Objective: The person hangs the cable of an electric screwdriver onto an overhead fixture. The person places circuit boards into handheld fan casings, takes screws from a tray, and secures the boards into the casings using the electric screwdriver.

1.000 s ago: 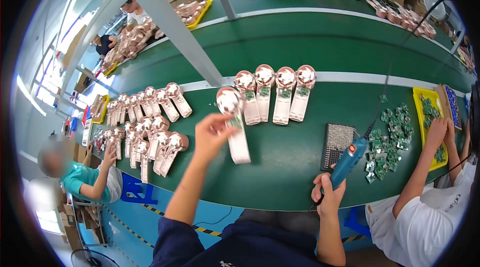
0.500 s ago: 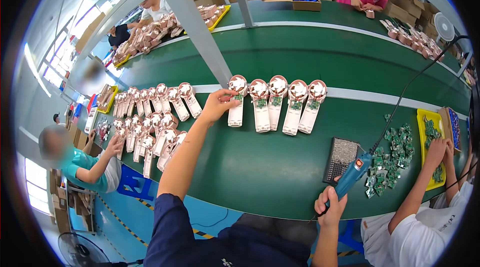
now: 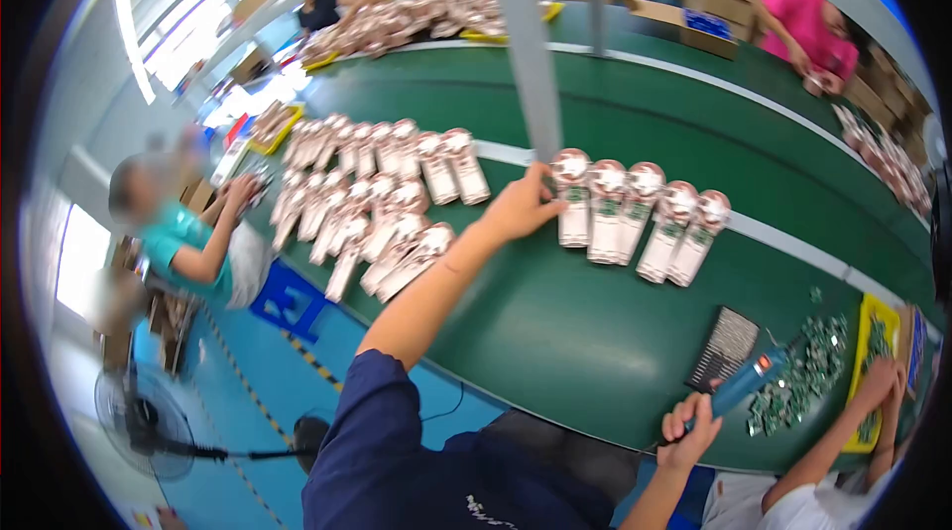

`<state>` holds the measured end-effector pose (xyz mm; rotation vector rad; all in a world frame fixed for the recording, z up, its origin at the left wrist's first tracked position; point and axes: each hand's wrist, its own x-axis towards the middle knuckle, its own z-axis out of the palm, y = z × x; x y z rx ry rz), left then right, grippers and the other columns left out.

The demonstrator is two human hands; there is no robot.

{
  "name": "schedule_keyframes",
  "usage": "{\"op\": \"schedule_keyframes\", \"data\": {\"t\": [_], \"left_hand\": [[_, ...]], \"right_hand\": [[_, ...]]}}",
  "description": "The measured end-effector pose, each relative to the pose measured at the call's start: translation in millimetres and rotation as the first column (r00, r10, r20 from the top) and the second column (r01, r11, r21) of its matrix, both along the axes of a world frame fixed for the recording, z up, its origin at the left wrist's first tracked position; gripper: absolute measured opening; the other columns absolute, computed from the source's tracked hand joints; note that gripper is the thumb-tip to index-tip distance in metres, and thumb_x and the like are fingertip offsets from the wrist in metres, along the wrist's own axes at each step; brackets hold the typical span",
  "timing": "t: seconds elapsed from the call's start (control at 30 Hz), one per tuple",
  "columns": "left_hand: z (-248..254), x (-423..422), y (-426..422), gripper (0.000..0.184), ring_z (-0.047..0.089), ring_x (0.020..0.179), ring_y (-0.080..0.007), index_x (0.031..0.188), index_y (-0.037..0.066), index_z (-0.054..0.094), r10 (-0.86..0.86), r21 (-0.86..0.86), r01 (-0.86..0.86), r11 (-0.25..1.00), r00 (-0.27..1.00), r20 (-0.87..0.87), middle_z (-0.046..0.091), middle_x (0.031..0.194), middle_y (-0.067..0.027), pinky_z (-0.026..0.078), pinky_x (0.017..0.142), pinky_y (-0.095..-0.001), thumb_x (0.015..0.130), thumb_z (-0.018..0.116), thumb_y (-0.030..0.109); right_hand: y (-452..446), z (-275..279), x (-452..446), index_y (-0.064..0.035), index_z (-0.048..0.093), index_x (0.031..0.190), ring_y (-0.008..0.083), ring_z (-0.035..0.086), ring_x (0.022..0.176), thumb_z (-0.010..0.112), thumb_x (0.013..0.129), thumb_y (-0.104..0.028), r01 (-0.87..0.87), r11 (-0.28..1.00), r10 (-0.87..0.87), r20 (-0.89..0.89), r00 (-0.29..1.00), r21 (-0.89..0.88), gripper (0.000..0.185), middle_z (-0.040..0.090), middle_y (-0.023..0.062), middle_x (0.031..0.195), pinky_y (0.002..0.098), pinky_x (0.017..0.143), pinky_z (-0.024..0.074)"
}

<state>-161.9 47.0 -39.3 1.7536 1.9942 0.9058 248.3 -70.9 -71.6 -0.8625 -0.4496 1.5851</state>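
My left hand (image 3: 526, 205) is at the left edge of the leftmost pink housing (image 3: 572, 223), thumb and fingers apart, holding nothing I can see. That housing has a round head, a pale long handle and a small green circuit board. Several similar housings (image 3: 643, 211) lie side by side to its right. My right hand (image 3: 691, 431) is closed around a blue electric screwdriver (image 3: 739, 386), near the bench's front edge. Beyond the tool is a black tray of small metal screws (image 3: 727, 344). Loose green circuit boards (image 3: 803, 376) lie to its right.
More pink housings (image 3: 382, 198) fill the left of the green bench (image 3: 565, 352). A co-worker in teal (image 3: 193, 247) sits there. At right, another person's hands (image 3: 883, 381) reach into a yellow tray (image 3: 863, 411). A grey post (image 3: 526, 64) stands behind the housings.
The view has swung left, so the bench appears shifted right. My left hand has drawn off the leftmost housing's board to its edge. The screwdriver stays in my right hand.
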Motion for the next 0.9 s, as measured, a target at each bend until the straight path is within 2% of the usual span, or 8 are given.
{"op": "schedule_keyframes", "data": {"t": [0.07,0.13,0.2,0.27,0.4,0.47,0.8,0.9], "left_hand": [[27.4,21.6,-52.3,0.054,0.062,0.098,-0.0282,0.127,0.004,0.045,0.066,0.094,-0.070,0.993,0.997,0.044,0.062,0.110,-0.0167,0.050,0.082,-0.0380,0.087,0.072,0.027],[25.9,20.5,-105.3,0.059,0.056,0.111,-0.0304,0.132,0.004,0.044,0.130,0.338,-0.065,0.939,0.976,-0.174,0.059,0.118,-0.0165,0.044,0.095,-0.0402,0.085,0.073,0.026],[40.9,6.0,-152.3,0.067,0.044,0.127,-0.0377,0.140,0.006,0.042,0.229,0.321,-0.121,0.939,0.917,-0.326,0.050,0.133,-0.0201,0.032,0.108,-0.0479,0.087,0.069,0.038],[30.3,-27.5,-186.4,0.076,0.029,0.139,-0.0432,0.145,0.007,0.037,0.446,0.228,-0.389,0.893,0.690,-0.569,0.035,0.147,-0.0236,0.020,0.113,-0.0562,0.089,0.061,0.052],[11.0,-111.1,-210.9,0.086,0.012,0.146,-0.0458,0.152,0.014,0.032,0.515,0.087,-0.614,0.785,0.567,-0.643,0.017,0.157,-0.0257,0.011,0.112,-0.0659,0.088,0.045,0.071],[17.4,-120.9,-211.6,0.085,0.011,0.146,-0.0448,0.153,0.018,0.030,0.469,-0.166,-0.676,0.718,0.647,-0.602,0.014,0.160,-0.0210,0.010,0.112,-0.0659,0.088,0.045,0.072],[-7.1,-116.1,-203.5,0.084,0.008,0.146,-0.0458,0.148,0.022,0.041,0.488,-0.040,-0.606,0.794,0.676,-0.552,0.025,0.157,-0.0145,0.016,0.103,-0.0765,0.082,0.054,0.072],[-0.1,-109.6,-200.9,0.089,0.010,0.147,-0.0421,0.146,0.011,0.041,0.464,-0.089,-0.586,0.805,0.717,-0.520,0.032,0.154,-0.0146,0.017,0.103,-0.0761,0.082,0.055,0.071]], "right_hand": [[-1.0,-5.4,2.5,-0.0146,0.040,0.133,0.0059,0.035,0.044,0.049,0.100,-0.013,0.007,1.000,-0.007,-0.021,1.000,0.028,0.035,0.041,0.0003,0.070,0.0205,0.035,0.0283],[-1.3,-4.9,-0.9,-0.0140,0.040,0.133,0.0049,0.034,0.044,0.047,0.102,-0.015,0.058,0.998,-0.058,0.008,0.998,0.037,0.032,0.039,-0.0001,0.069,0.0198,0.035,0.0275],[0.0,-4.6,0.3,-0.0138,0.039,0.133,0.0042,0.034,0.044,0.046,0.102,-0.017,0.064,0.997,-0.064,0.019,0.998,0.031,0.032,0.039,-0.0003,0.069,0.0189,0.035,0.0272],[-0.1,-5.8,1.9,-0.0137,0.038,0.133,0.0038,0.033,0.044,0.046,0.102,-0.018,0.050,0.998,-0.051,0.007,0.999,0.029,0.032,0.039,-0.0004,0.069,0.0185,0.035,0.0272],[1.9,-4.6,2.5,-0.0130,0.037,0.134,0.0031,0.033,0.044,0.046,0.103,-0.018,0.012,0.998,-0.013,0.027,1.000,0.057,0.033,0.039,-0.0005,0.069,0.0180,0.034,0.0274],[4.7,-12.4,3.9,-0.0145,0.042,0.135,0.0022,0.033,0.046,0.048,0.103,-0.021,-0.023,0.994,0.020,0.035,0.999,0.107,0.033,0.039,-0.0018,0.070,0.0179,0.036,0.0276],[1.1,-0.8,-5.3,-0.0119,0.038,0.133,0.0039,0.035,0.045,0.048,0.102,-0.018,0.020,0.997,-0.033,0.171,0.985,0.076,0.033,0.039,-0.0010,0.069,0.0194,0.036,0.0277],[1.8,0.0,-3.5,-0.0118,0.039,0.133,0.0039,0.035,0.045,0.048,0.102,-0.018,0.008,0.996,-0.024,0.189,0.982,0.085,0.033,0.039,-0.0010,0.069,0.0195,0.036,0.0276]]}}
